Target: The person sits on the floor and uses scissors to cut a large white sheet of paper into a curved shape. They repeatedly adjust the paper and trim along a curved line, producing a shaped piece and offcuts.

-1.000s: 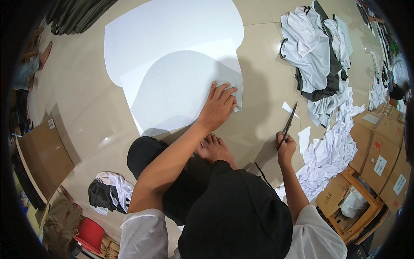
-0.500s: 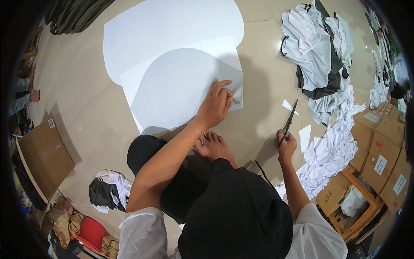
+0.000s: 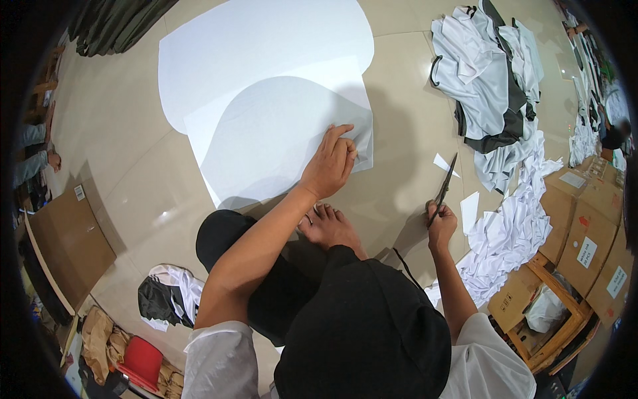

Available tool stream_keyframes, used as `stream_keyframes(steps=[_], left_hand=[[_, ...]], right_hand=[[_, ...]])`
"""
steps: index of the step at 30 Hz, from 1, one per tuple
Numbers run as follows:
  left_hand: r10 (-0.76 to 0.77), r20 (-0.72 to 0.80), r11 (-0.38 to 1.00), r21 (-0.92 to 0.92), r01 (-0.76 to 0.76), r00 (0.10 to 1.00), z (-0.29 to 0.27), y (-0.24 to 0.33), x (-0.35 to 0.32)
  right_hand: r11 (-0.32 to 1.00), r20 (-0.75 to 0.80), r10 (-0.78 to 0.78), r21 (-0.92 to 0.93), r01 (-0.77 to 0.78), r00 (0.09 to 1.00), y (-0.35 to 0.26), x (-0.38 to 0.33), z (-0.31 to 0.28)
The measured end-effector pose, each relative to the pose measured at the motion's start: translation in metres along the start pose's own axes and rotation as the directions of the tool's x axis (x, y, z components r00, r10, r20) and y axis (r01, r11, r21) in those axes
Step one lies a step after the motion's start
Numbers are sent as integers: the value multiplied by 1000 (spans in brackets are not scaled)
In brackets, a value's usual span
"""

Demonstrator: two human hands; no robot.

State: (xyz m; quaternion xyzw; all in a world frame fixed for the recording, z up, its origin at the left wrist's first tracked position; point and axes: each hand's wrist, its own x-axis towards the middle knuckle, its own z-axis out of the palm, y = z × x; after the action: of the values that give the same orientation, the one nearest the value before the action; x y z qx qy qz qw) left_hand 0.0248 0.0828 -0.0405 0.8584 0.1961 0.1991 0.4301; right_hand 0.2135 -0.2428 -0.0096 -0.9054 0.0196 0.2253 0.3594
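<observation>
My left hand is over the right end of a pale, round-topped cloth piece. Its fingers are bent and the tips meet the cloth, which wrinkles there; the thumb is hidden. Under this piece lies a white sheet with straight edges, and a larger white piece spreads out beyond it. Off to the right, my right hand is closed round the handles of dark scissors. Their blades point away from me above the floor, beside a small white scrap.
White and black garments are heaped at far right, with white cloth scraps nearer me. Cardboard boxes and a wooden frame line the right. At left stand a cardboard panel and a cloth bundle. My bare foot is near the cloth.
Both hands and the scissors hold nearly the same place. The view has shifted very slightly. At the far left edge, another person's hand and sleeve have moved a little.
</observation>
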Motion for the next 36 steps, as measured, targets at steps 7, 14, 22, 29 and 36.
stream_keyframes(steps=[7, 14, 22, 29, 36], left_hand=[[27, 42, 991, 132, -32, 999, 3, 6, 0], [-7, 62, 936, 352, -15, 998, 3, 20, 18], [-89, 66, 887, 459, 49, 994, 1, 10, 14], [-96, 70, 870, 490, 49, 993, -5, 10, 15], [-75, 119, 841, 541, -1, 990, -7, -3, 22]], right_hand=[[999, 12, 1, -38, 0, 1000, 0, 0, -1], [1000, -2, 6, -29, -6, 1000, 0, 0, -1], [999, 11, 14, 48, -15, 1000, -6, -9, 2], [971, 69, -236, 60, 232, 969, 5, -31, 21], [958, 151, -282, -12, 287, 948, -69, -57, 73]])
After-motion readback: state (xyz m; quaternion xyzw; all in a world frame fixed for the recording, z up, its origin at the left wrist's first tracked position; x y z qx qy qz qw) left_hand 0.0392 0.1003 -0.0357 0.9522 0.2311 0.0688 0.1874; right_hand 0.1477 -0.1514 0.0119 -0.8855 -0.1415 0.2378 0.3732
